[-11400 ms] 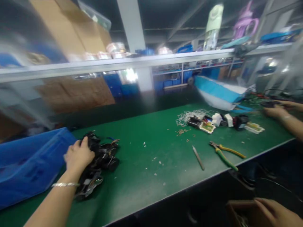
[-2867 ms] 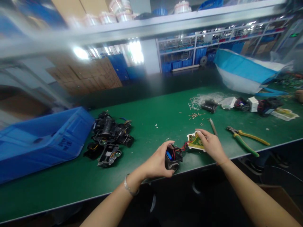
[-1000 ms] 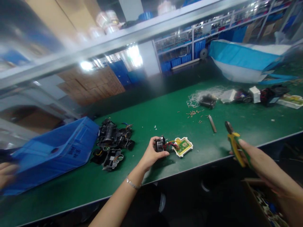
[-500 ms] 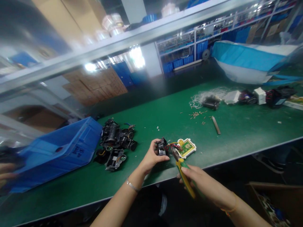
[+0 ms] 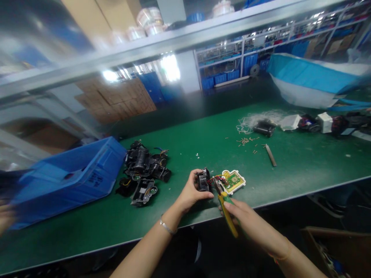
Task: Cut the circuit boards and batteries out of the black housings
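My left hand (image 5: 193,192) is closed around a black plastic housing (image 5: 204,180) close to the bench's front edge. Thin red, yellow and dark wires (image 5: 220,178) run from it to a green circuit board (image 5: 234,180) set in a white-rimmed case half (image 5: 242,182). My right hand (image 5: 238,210) grips pliers (image 5: 227,216) with yellow and green handles. Their jaws are at the wires, between the housing and the board. Whether the jaws are closed on a wire is too small to tell.
A blue bin (image 5: 78,181) stands at the left, beside a pile of black housings (image 5: 145,162). Small screws (image 5: 245,141), a thin grey-handled tool (image 5: 271,155) and clear tangled strands (image 5: 252,119) lie to the right. Another person's hand (image 5: 6,219) shows at the left edge.
The whole view has shifted slightly, so the bench things appear a little further right. The pliers' handles look closer together than before. Both hands keep their holds.
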Demonstrator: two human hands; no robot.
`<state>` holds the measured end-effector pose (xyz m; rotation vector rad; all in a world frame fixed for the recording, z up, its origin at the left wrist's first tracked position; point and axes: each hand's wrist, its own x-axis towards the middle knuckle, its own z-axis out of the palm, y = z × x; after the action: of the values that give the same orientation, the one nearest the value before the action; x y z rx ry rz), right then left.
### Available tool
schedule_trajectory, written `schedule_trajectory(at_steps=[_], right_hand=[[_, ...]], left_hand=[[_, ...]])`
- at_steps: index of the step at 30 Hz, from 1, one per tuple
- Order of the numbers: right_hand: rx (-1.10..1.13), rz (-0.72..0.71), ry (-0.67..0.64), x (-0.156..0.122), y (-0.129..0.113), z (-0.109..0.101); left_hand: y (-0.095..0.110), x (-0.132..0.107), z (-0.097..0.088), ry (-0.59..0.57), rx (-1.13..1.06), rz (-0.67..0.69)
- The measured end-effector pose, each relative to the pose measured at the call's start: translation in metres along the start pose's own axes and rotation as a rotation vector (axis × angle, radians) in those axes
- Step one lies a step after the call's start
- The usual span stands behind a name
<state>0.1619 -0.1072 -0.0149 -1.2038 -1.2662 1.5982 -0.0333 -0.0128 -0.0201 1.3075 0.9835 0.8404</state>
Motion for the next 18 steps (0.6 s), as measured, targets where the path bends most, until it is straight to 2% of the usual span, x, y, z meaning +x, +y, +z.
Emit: schedule_trajectory(at_steps=[9,14,18], right_hand=[[-0.018,-0.028,0.065,0.0021,0.0034,0.004],[-0.109,-0.097,0.089,0.001,-0.0041,0.006],[-0.186,-0.085,0.125,0.0009,-0.0042,0.0066]], left_hand=[[0.0017,-0.002,0.0,-0.017,0.021,0.014],[0.0011,-0.0022,0.0005,-0.015,0.03,0.03],[0.0006,-0.0023,0.0016,-0.021,0.011,0.038]])
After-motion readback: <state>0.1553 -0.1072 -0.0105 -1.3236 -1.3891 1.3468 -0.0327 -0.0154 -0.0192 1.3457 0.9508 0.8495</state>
